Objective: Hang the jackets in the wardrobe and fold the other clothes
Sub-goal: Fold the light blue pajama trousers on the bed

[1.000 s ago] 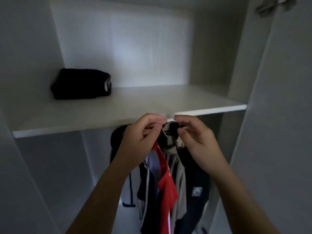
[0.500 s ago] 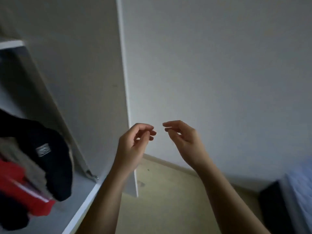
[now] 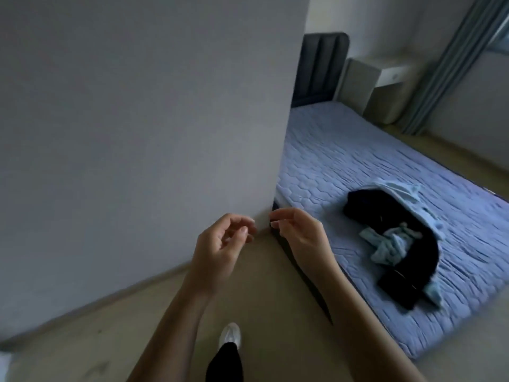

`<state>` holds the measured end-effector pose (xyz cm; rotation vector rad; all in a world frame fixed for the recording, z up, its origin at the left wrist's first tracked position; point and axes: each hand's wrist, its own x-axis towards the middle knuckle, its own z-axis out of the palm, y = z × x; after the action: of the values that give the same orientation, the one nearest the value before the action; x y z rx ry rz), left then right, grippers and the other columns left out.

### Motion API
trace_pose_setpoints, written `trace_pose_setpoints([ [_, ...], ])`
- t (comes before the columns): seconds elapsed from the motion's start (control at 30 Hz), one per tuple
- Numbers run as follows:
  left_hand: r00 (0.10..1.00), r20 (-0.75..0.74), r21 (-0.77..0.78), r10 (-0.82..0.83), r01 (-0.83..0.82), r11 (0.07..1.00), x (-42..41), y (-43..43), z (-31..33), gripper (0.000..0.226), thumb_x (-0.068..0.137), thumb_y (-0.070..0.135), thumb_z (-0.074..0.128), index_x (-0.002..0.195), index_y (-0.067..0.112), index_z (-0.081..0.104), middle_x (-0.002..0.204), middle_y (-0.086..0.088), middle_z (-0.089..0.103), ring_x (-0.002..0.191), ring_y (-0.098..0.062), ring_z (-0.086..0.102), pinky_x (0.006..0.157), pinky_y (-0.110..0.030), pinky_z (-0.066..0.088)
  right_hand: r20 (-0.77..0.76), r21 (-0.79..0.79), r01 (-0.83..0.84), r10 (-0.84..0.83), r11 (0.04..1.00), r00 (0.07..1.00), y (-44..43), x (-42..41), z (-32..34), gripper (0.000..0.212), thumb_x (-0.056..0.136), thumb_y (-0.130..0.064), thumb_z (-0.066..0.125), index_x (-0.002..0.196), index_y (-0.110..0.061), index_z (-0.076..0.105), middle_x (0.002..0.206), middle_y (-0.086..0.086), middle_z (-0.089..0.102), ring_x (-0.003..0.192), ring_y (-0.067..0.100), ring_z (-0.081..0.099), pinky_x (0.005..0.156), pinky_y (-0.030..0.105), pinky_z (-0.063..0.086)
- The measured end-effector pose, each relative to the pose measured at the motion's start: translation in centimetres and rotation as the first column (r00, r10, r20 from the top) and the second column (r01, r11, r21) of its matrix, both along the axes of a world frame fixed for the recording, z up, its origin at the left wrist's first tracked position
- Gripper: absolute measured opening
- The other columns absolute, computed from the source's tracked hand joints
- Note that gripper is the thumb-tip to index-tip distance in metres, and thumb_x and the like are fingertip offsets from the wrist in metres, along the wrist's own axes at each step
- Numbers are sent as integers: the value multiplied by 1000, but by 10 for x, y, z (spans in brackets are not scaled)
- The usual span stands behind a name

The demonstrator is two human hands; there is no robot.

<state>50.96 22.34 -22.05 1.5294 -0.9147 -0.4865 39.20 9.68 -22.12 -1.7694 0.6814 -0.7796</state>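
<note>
A pile of clothes lies on the bed [image 3: 344, 150] at the right: a black garment [image 3: 385, 210] with a light blue garment [image 3: 391, 244] crumpled on top and around it. My left hand [image 3: 220, 246] and my right hand [image 3: 297, 232] hang in the air in front of me, side by side, fingers loosely curled and holding nothing. Both hands are well to the left of the pile, above the floor near the bed's corner. The wardrobe is out of view.
A white wall [image 3: 137, 119] fills the left half and ends at a corner beside the bed. The bed has a dark headboard [image 3: 319, 67]; a bedside unit [image 3: 366, 89] and a curtain [image 3: 446, 59] stand behind. My foot [image 3: 230, 334] is on the beige floor.
My view has swung right, from the wardrobe's hanging jackets to the wall and now the bed. My hands let go of the hanger and stay raised, holding nothing.
</note>
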Motion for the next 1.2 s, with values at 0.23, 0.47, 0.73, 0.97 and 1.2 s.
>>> trace_pose_setpoints([
  [0.23,952,-78,37,-296,300,953,5,-200,-46,16,89,21,51,95,22,67,89,3,72,79,-13,68,71,-19,52,-51,56,280,-278,958,959,-163,-27,-43,30,90,-1,53,88,-27,69,89,-2,72,87,15,68,78,32,51],
  [0.47,842,-139,88,-522,536,840,-10,-411,-74,17,90,27,50,95,33,65,91,4,72,82,-16,69,72,-21,53,-181,109,481,-458,870,870,-314,-75,-65,32,92,0,50,88,-26,68,89,-5,71,86,10,68,77,25,51],
  [0.73,720,-211,279,-661,693,665,-77,-562,-131,22,94,7,51,90,23,66,86,1,72,77,-13,67,71,-23,50,-301,241,702,-636,670,710,-426,-175,-139,29,90,4,49,89,-17,69,89,0,71,86,13,68,74,24,50],
  [0.97,770,-205,421,-604,627,656,-123,-684,-208,30,92,-1,50,84,22,66,77,2,72,72,-12,65,71,-23,51,-334,402,726,-649,558,683,-542,-216,-225,32,89,4,48,82,-20,69,88,3,72,77,11,66,69,21,49],
  [1.2,707,-81,635,-702,580,511,-129,-771,-337,32,86,4,56,74,33,65,73,14,71,73,-2,65,75,-26,52,-534,407,772,-558,488,635,-617,-238,-352,35,83,3,48,76,-25,68,82,-4,73,81,15,69,69,21,49],
])
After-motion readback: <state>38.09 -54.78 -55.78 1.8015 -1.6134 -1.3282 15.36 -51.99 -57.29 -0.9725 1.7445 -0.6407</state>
